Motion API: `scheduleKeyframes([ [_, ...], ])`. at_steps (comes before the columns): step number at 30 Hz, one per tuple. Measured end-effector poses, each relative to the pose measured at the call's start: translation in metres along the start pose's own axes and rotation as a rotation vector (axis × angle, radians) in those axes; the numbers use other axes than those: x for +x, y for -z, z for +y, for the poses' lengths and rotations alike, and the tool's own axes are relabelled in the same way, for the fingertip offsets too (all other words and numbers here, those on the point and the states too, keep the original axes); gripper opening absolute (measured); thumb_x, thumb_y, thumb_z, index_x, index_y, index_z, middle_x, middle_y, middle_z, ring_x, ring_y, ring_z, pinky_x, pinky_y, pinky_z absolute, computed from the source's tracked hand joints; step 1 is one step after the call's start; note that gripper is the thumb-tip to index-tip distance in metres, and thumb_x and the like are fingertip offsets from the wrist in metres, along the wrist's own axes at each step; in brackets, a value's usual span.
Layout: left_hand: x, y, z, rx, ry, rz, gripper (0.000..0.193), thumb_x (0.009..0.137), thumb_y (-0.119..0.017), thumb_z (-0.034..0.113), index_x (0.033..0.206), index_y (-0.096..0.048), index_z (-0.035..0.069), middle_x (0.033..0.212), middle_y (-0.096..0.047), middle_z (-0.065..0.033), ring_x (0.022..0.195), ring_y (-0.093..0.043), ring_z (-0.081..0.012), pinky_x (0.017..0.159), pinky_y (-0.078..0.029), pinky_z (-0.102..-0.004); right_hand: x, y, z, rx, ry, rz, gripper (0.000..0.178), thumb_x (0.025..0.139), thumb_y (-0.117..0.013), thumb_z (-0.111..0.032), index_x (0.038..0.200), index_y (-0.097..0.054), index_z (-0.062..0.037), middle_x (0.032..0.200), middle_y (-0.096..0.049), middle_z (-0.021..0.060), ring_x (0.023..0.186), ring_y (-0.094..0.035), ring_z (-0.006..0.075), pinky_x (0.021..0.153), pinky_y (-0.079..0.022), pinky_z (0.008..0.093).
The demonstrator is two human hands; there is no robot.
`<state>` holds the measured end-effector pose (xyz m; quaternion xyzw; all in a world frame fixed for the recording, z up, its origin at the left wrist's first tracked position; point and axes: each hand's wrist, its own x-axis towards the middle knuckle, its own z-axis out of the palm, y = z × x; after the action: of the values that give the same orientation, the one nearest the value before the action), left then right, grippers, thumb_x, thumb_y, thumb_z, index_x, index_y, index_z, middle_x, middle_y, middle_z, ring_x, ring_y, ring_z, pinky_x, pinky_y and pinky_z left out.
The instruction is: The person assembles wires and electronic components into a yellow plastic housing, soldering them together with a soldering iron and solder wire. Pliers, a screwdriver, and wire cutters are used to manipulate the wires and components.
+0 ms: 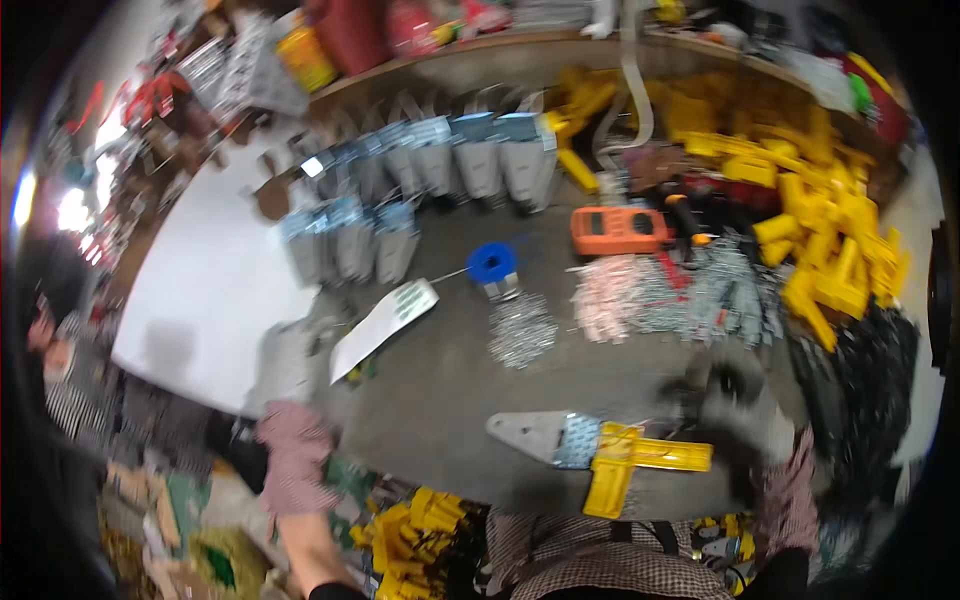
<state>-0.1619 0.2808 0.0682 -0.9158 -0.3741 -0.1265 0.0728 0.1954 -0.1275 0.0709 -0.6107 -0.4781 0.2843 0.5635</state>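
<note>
My left hand [287, 362], in a grey glove with a checked sleeve cover, is at the near edge of a large white sheet [200, 290], beside a loose white paper strip [385, 325]. Motion smears its fingers. My right hand [755, 405], also gloved, hovers at the right side of the grey table, with a blurred dark shape at its fingers that I cannot make out. Between my hands lies a tapered grey piece [525, 434] with a blue patterned band, joined to a yellow plastic housing [618, 470] with two arms spread apart.
Grey tapered pieces with blue bands [478, 165] stand in rows at the back. A blue spool [491, 263], small metal parts [523, 330], an orange meter [618, 231], pink pieces [605, 298] and grey pieces [735, 290] lie mid-table. Yellow housings [840, 235] are heaped at right.
</note>
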Motion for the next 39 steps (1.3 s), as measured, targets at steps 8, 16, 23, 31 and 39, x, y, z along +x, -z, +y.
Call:
scheduleKeyframes([
  [8,0.016,0.072,0.193,-1.318,-0.305,-0.136,0.018,0.093,-0.064,0.009,0.110,-0.068,0.006,0.109,-0.067,-0.0078,0.093,-0.064,-0.0141,0.077,-0.054,-0.0270,0.124,0.086,0.071,-1.037,0.089,0.199,0.046,0.080,-0.065,-0.003,0.125,-0.057,-0.0122,0.112,-0.058,0.0172,0.098,-0.061,0.0372,0.084,-0.052,0.0421],
  [16,-0.057,-0.001,0.265,-1.431,-0.194,-0.185,0.022,0.090,-0.055,0.001,0.109,-0.067,0.000,0.092,-0.063,-0.0125,0.083,-0.064,-0.0203,0.074,-0.050,-0.0301,0.079,0.055,0.011,-0.408,0.558,0.627,0.020,0.086,-0.068,0.006,0.104,-0.061,-0.0005,0.093,-0.064,0.0049,0.084,-0.063,0.0147,0.073,-0.053,0.0297],
  [23,-0.045,-0.009,0.296,-1.192,-0.312,-0.138,0.019,0.080,-0.060,-0.002,0.098,-0.066,0.001,0.086,-0.061,-0.0133,0.077,-0.062,-0.0276,0.072,-0.049,-0.0331,0.032,0.044,0.066,0.350,-0.215,0.530,0.028,0.096,-0.048,-0.036,0.095,-0.057,-0.0097,0.074,-0.052,0.0001,0.063,-0.050,0.0094,0.056,-0.044,0.0233],
  [31,-0.050,-0.018,0.303,-1.078,-0.313,-0.136,0.019,0.080,-0.068,0.008,0.098,-0.068,0.007,0.089,-0.070,-0.0094,0.083,-0.067,-0.0354,0.106,-0.042,-0.0486,0.036,0.032,0.076,0.242,-0.238,0.437,0.035,0.100,-0.044,-0.038,0.093,-0.056,-0.0064,0.066,-0.049,-0.0012,0.058,-0.047,0.0082,0.058,-0.042,0.0221],
  [39,-0.048,-0.014,0.301,-1.104,-0.309,-0.166,0.016,0.080,-0.067,0.004,0.097,-0.067,0.006,0.091,-0.068,-0.0108,0.081,-0.066,-0.0343,0.084,-0.052,-0.0421,0.038,0.026,0.070,0.331,-0.277,0.480,0.029,0.099,-0.048,-0.034,0.092,-0.057,-0.0074,0.064,-0.046,-0.0032,0.054,-0.042,0.0056,0.051,-0.037,0.0205],
])
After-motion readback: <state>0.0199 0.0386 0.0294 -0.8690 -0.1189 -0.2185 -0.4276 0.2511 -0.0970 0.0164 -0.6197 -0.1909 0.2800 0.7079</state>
